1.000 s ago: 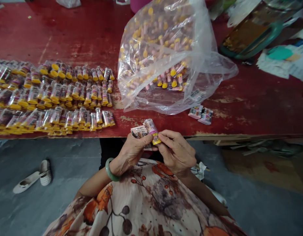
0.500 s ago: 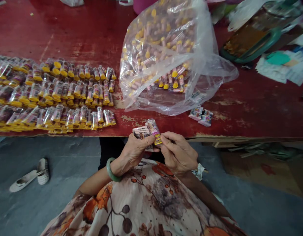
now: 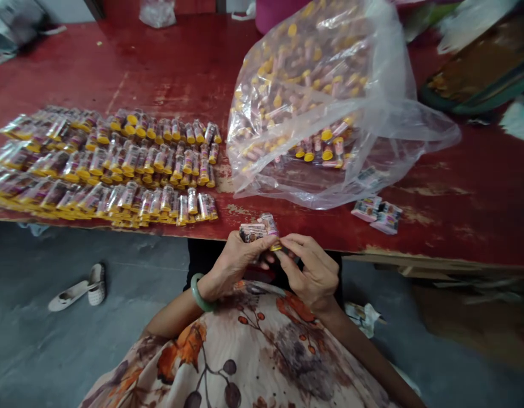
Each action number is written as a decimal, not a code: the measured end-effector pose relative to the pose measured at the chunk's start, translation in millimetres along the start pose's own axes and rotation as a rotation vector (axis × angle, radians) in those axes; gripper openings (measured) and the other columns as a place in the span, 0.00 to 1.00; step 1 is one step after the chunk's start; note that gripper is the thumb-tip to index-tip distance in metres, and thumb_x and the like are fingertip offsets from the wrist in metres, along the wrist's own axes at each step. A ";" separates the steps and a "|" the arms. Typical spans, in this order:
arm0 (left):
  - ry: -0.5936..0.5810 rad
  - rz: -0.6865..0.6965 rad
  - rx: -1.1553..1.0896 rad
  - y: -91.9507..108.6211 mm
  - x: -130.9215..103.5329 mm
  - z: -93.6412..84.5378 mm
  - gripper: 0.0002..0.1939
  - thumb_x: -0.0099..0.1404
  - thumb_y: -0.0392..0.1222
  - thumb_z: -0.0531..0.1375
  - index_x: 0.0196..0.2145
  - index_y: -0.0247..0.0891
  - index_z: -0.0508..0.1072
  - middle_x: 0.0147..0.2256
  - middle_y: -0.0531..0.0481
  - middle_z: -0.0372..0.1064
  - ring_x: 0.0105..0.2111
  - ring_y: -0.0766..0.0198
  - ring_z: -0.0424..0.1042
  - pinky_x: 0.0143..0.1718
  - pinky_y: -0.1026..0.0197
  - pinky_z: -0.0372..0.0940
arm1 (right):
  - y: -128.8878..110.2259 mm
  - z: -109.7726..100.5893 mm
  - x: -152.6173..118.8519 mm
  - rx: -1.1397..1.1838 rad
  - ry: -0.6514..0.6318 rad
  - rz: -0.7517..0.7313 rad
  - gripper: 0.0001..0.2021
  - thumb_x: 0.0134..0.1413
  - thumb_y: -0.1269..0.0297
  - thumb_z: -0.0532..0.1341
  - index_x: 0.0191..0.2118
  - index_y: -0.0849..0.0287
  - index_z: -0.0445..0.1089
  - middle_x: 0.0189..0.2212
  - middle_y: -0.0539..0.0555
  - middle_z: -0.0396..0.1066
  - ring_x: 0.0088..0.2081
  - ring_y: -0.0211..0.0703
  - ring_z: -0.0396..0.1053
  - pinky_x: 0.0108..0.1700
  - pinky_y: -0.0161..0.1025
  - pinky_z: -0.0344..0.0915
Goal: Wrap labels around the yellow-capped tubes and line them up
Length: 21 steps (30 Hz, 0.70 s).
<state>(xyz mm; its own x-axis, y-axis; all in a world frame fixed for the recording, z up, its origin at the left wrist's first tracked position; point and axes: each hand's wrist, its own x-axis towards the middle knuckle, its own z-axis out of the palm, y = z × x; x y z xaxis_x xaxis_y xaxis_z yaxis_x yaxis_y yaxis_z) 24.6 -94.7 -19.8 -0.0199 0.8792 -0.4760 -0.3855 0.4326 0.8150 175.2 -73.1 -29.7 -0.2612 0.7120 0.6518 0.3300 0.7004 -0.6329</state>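
My left hand [image 3: 231, 258], with a green bangle at its wrist, is closed around a small clear tube [image 3: 269, 225] with a printed wrapper and a yellow end. It also grips a stack of small printed labels [image 3: 250, 231] beside the tube. My right hand [image 3: 313, 272] pinches at the tube's yellow lower end between thumb and index finger. Both hands are over my lap at the table's front edge. Beyond them lies a big clear plastic bag [image 3: 283, 187] full of similar yellow-ended tubes. Rows of labelled tubes [image 3: 130, 161] are stacked to the left.
The worn red table [image 3: 181, 45] spans the view. Two small label stacks [image 3: 375, 212] lie right of the bag. A large jug of brown liquid [image 3: 478, 73] is at the far right. White shoes [image 3: 77, 289] are on the grey floor at left.
The view has shifted, so the table's things appear farther right. Between my hands the tube has turned and its yellow end now shows less. Both hands keep their hold.
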 end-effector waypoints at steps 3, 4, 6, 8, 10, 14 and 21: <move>0.149 0.140 0.348 8.0 14.5 -25.7 0.19 0.55 0.55 0.66 0.24 0.34 0.72 0.17 0.53 0.65 0.17 0.67 0.64 0.19 0.65 0.58 | 3.9 2.9 -1.2 0.032 -0.039 0.034 0.12 0.53 0.77 0.63 0.42 0.58 0.73 0.35 0.56 0.73 0.27 0.36 0.68 0.29 0.35 0.69; 0.209 0.203 0.479 12.4 20.1 -34.7 0.18 0.56 0.55 0.65 0.24 0.35 0.72 0.17 0.54 0.63 0.17 0.67 0.63 0.20 0.65 0.57 | 5.4 3.9 -1.7 0.040 -0.043 0.039 0.11 0.53 0.77 0.62 0.41 0.58 0.73 0.35 0.56 0.73 0.27 0.36 0.68 0.29 0.35 0.69; 0.318 0.308 0.773 22.0 30.8 -49.9 0.17 0.59 0.52 0.63 0.23 0.35 0.71 0.18 0.54 0.63 0.20 0.66 0.63 0.22 0.64 0.54 | 7.5 6.3 -2.4 0.047 -0.052 0.042 0.10 0.53 0.77 0.62 0.41 0.57 0.73 0.35 0.56 0.73 0.28 0.37 0.69 0.29 0.36 0.69; 0.424 0.342 1.077 30.3 39.7 -59.2 0.16 0.61 0.48 0.62 0.23 0.34 0.71 0.21 0.51 0.65 0.24 0.63 0.65 0.26 0.63 0.54 | 7.8 8.6 -2.5 0.045 -0.059 0.039 0.10 0.53 0.76 0.62 0.40 0.58 0.73 0.34 0.56 0.73 0.31 0.39 0.71 0.31 0.36 0.70; 0.543 0.312 1.319 34.5 46.2 -62.1 0.11 0.63 0.45 0.61 0.28 0.34 0.73 0.26 0.47 0.70 0.28 0.60 0.68 0.28 0.62 0.55 | 6.7 9.9 -1.6 0.052 -0.071 0.032 0.08 0.54 0.76 0.61 0.39 0.58 0.73 0.33 0.56 0.73 0.33 0.40 0.72 0.34 0.37 0.71; 0.743 0.202 1.551 31.9 53.5 -58.3 0.14 0.66 0.47 0.58 0.43 0.34 0.72 0.37 0.39 0.73 0.33 0.54 0.72 0.28 0.60 0.55 | 10.8 7.5 4.3 0.056 -0.101 0.011 0.07 0.56 0.75 0.59 0.36 0.58 0.73 0.31 0.55 0.73 0.32 0.39 0.72 0.35 0.36 0.71; 0.825 0.346 1.481 25.1 53.1 -56.9 0.11 0.65 0.46 0.60 0.40 0.38 0.74 0.38 0.41 0.71 0.32 0.56 0.70 0.27 0.60 0.55 | 86.2 -8.6 66.4 -0.255 -0.066 0.171 0.08 0.57 0.67 0.57 0.28 0.57 0.71 0.30 0.55 0.74 0.36 0.43 0.72 0.43 0.40 0.69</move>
<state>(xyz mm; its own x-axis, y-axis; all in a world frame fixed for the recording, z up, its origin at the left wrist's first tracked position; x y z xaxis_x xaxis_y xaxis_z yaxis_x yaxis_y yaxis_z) -38.6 -48.4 -43.4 -0.5233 0.8425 0.1278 0.8359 0.4783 0.2694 194.1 34.1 -37.4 -0.2372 0.8262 0.5110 0.5892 0.5406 -0.6005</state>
